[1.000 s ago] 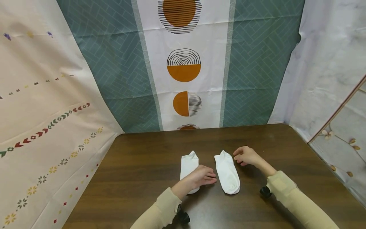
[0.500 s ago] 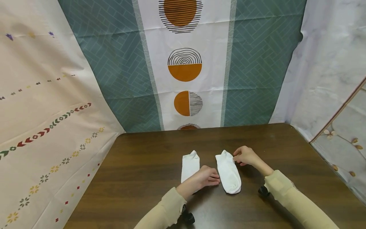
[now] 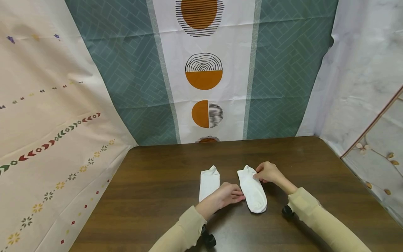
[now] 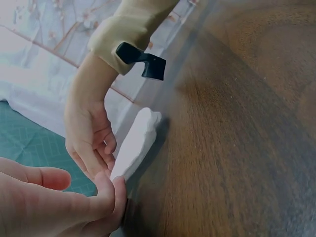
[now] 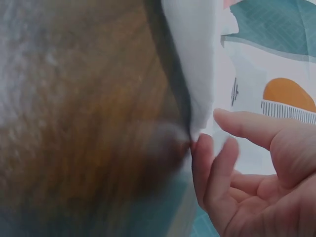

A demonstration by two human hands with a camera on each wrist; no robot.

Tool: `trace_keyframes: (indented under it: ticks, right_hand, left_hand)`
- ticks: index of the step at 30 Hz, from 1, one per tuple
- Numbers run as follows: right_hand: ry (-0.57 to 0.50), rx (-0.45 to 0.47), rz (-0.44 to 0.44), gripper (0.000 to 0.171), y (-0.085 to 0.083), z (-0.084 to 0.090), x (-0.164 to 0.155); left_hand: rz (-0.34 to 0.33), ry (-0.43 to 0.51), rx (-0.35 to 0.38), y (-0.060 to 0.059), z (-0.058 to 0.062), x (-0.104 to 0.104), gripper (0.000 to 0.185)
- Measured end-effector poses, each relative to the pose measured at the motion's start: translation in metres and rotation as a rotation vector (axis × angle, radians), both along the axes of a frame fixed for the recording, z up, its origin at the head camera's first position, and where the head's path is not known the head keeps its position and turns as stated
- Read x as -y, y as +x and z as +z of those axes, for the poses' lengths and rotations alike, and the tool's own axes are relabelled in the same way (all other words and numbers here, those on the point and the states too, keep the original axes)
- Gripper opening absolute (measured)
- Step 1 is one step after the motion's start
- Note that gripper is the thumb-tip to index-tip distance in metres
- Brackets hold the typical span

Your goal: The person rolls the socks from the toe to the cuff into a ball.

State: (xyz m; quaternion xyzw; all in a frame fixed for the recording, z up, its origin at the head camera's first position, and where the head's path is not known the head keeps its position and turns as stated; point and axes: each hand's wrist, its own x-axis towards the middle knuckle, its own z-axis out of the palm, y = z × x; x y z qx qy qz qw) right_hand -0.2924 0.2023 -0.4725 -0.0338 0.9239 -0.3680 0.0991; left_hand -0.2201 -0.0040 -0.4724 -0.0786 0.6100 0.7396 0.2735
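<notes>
Both hands are low on the table (image 3: 163, 210), working the right sock (image 3: 253, 190) of two white ones lying side by side. My right hand (image 3: 267, 172) sits at that sock's far end by the cuff, fingers bent in with the tips on its edge; the right wrist view shows fingertips (image 5: 202, 148) against white cloth, but I cannot tell whether they pinch it or only touch. My left hand (image 3: 227, 195) lies between the socks, partly over the near end of the left sock (image 3: 209, 181), fingers held fairly straight and reaching to the right sock's near side, gripping nothing that I can see. In the left wrist view the fingertips (image 4: 116, 190) meet the sock's edge. My judgement on the step: get a real pinch on the cuff first, taking both layers, while the left fingers press the long edge flat so the sock does not skid on the smooth wood. Lift low and slowly, keep the cloth taut between the hands, and avoid dragging the left sock along under my palm. Hard to read: the near end of the left sock is hidden under my hand, so its full shape is unknown. Wrist views are blurred and close, and the right thumb's contact is not shown. Small black mounts (image 3: 287, 210) under each sleeve are partly covered.
</notes>
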Motion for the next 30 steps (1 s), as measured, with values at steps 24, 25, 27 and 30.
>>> trace_keyframes:
  ticks: [24, 25, 27, 30]
  right_hand:
    - [-0.084, 0.008, 0.045, 0.013, 0.004, -0.011, 0.008]
    - [-0.091, 0.002, 0.050, 0.014, 0.004, -0.011, 0.008]
    - [-0.112, -0.005, 0.054, 0.014, 0.003, -0.010, 0.007]
    - [-0.134, -0.015, 0.070, 0.014, 0.001, -0.009, 0.005]
  left_hand:
    - [-0.056, -0.059, -0.015, -0.003, -0.004, -0.011, 0.014]
    - [-0.055, -0.059, -0.017, -0.003, -0.004, -0.012, 0.014]
    - [-0.050, -0.058, -0.027, -0.004, -0.004, -0.012, 0.015]
    - [-0.045, -0.066, -0.039, -0.005, -0.003, -0.013, 0.012]
